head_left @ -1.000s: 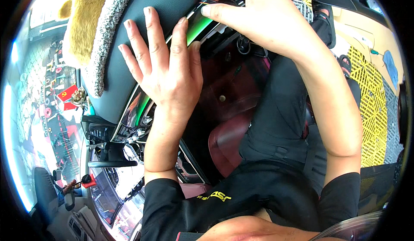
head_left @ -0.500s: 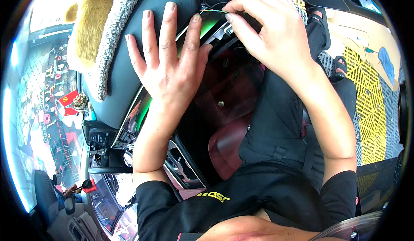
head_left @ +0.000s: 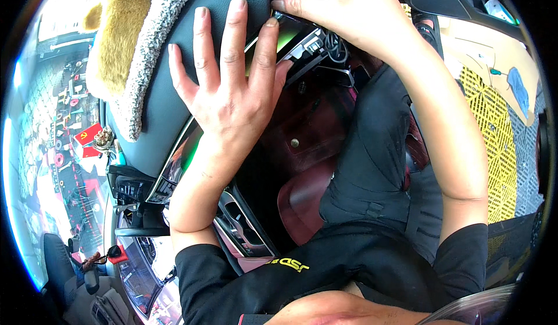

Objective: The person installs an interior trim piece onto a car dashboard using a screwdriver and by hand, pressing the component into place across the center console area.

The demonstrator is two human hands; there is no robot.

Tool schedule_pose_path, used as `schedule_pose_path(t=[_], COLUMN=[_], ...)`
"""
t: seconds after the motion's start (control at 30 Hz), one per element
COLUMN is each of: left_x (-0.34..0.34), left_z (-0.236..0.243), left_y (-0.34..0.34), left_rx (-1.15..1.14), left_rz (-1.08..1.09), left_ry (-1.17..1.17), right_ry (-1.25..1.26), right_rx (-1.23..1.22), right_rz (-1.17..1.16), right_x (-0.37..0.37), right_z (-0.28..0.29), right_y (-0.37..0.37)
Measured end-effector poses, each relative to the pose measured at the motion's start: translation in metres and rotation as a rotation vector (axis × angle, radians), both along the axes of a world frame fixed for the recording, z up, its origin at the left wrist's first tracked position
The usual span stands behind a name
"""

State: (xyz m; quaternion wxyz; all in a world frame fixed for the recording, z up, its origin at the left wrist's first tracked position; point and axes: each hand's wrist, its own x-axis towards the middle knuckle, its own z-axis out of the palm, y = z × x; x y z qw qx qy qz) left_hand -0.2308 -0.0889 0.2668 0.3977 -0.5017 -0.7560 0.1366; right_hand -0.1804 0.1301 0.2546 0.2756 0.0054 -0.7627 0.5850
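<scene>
My left hand (head_left: 232, 95) lies with its fingers spread over the dark padded dashboard (head_left: 165, 81). Its index fingertip rests at the upper edge of a glossy trim strip (head_left: 285, 39) that glows green. Just beyond, at the dashboard's end, my right hand (head_left: 354, 5) has its thumb and bent fingers closed at the edge. What lies between those fingertips is hidden. Below the right hand, a silver-grey bracket (head_left: 308, 47) shows in the opened dash, with a looped black cable (head_left: 335, 46) hanging beside it.
A brown and grey fluffy cover (head_left: 125, 40) lies on the dashboard to the left. The steering wheel is not visible; a dark red seat (head_left: 302, 200) and the centre console (head_left: 247, 226) are below. Yellow and grey floor grating (head_left: 491, 151) shows at the right, outside the car.
My right hand has moved left and up to the dashboard's end, and the thin coloured wire at its fingertips is no longer visible. The bracket and cable have come into view. My left hand stays nearly in place.
</scene>
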Motion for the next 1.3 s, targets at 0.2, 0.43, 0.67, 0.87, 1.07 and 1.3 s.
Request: schedule_pose_path(t=[0.2,0.43,0.67,0.87,1.07,1.3], left_x=[0.002,-0.012,-0.015,-0.023,-0.025,-0.023], left_z=[0.004,0.02,0.039,0.038,0.039,0.04], left_y=[0.009,0.022,0.038,0.041,0.037,0.041], left_rx=[-0.021,-0.127,-0.193,-0.191,-0.187,-0.182], left_rz=[-0.013,-0.134,-0.123,-0.189,-0.205,-0.198], left_ry=[-0.034,0.08,-0.055,-0.04,-0.017,-0.073], right_ry=[-0.259,0.202,0.163,0.298,-0.083,-0.179], right_rx=[0.254,0.347,0.364,0.493,0.244,0.259], right_rz=[0.122,-0.05,-0.471,-0.473,0.035,0.228], right_x=[0.015,0.019,0.077,0.057,0.038,-0.016], right_z=[0.038,-0.025,-0.09,-0.082,-0.008,0.002], right_y=[0.018,0.032,-0.024,-0.012,0.038,0.04])
